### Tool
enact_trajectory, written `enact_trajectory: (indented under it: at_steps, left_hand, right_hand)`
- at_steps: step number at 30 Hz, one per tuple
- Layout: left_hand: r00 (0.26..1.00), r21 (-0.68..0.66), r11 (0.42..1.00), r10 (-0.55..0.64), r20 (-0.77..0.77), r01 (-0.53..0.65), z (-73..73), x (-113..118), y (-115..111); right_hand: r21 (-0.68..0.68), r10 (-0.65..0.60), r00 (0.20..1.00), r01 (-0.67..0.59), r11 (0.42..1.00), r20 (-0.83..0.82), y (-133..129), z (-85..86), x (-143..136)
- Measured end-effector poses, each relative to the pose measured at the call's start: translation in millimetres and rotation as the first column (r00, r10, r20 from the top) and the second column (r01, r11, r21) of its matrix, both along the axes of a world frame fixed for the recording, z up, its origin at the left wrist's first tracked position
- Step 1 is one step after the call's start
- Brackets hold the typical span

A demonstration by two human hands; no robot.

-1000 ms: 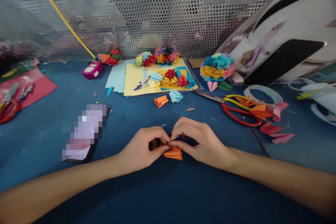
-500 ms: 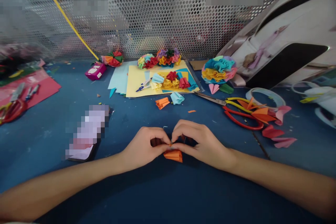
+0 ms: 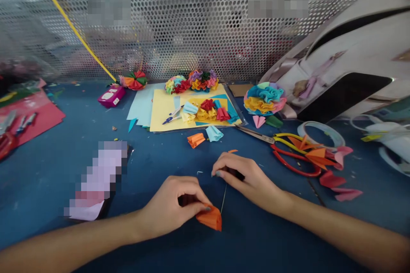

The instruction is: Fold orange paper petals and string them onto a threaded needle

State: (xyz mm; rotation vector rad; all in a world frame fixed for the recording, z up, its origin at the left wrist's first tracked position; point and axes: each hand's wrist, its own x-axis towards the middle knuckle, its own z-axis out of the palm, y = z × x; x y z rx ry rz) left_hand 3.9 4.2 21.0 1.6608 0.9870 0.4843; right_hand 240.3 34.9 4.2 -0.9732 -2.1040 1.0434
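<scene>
My left hand (image 3: 179, 204) pinches a pleated piece of orange paper (image 3: 212, 218) between thumb and fingers, low over the table. A thin pale thread (image 3: 223, 199) runs up from that paper toward my right hand (image 3: 245, 175). The right thumb and fingertips are pinched together on the thread; whether a needle is in them is too small to see. Beyond the hands lie an orange pleated piece (image 3: 195, 140) and a light blue one (image 3: 214, 133), side by side on the blue table (image 3: 153, 162).
On the left lies a phone (image 3: 99, 179). Red-and-yellow-handled scissors (image 3: 294, 158), a tape roll (image 3: 322, 134) and paper petals (image 3: 331, 179) are on the right. Paper flowers (image 3: 265, 99) and yellow sheets (image 3: 163, 115) sit before the perforated metal panel (image 3: 179, 21). A pale bag (image 3: 368, 42) stands at right.
My hands, together at the orange paper before, are now apart. The right has moved up and away, with thread stretched behind it; the left keeps the paper, now lower in view.
</scene>
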Motion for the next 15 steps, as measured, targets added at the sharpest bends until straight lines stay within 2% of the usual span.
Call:
enact_trajectory:
  at_steps: [2,4,6,9,11,15]
  left_hand:
    - [1.000,0.022,1.000,-0.015,0.003,0.015,-1.0,-1.4,0.4]
    - [0.999,0.038,0.999,-0.029,0.012,0.029,-1.7,-3.6,0.4]
    - [0.999,0.061,0.997,-0.047,0.018,0.045,-2.2,-5.8,-0.1]
    - [0.999,0.059,0.997,-0.047,0.013,0.046,-3.1,-7.1,-1.2]
    - [0.999,0.055,0.998,-0.042,0.012,0.041,-3.2,-6.3,-1.3]
    - [1.000,0.084,0.996,-0.029,0.011,0.028,-1.5,-4.5,-1.3]
  right_hand:
    - [-0.040,0.126,0.992,-0.124,0.991,0.029,8.8,0.8,6.1]
    - [-0.102,0.316,0.947,-0.310,0.945,0.052,16.9,4.8,13.5]
    - [-0.113,0.392,0.913,-0.380,0.918,0.111,22.8,12.2,20.9]
    - [0.106,0.378,0.865,-0.432,0.896,0.330,26.6,25.6,30.4]
    - [0.217,0.341,0.842,-0.457,0.863,0.417,26.9,32.1,35.2]
    - [0.279,0.318,0.812,-0.491,0.825,0.489,26.6,37.1,42.6]
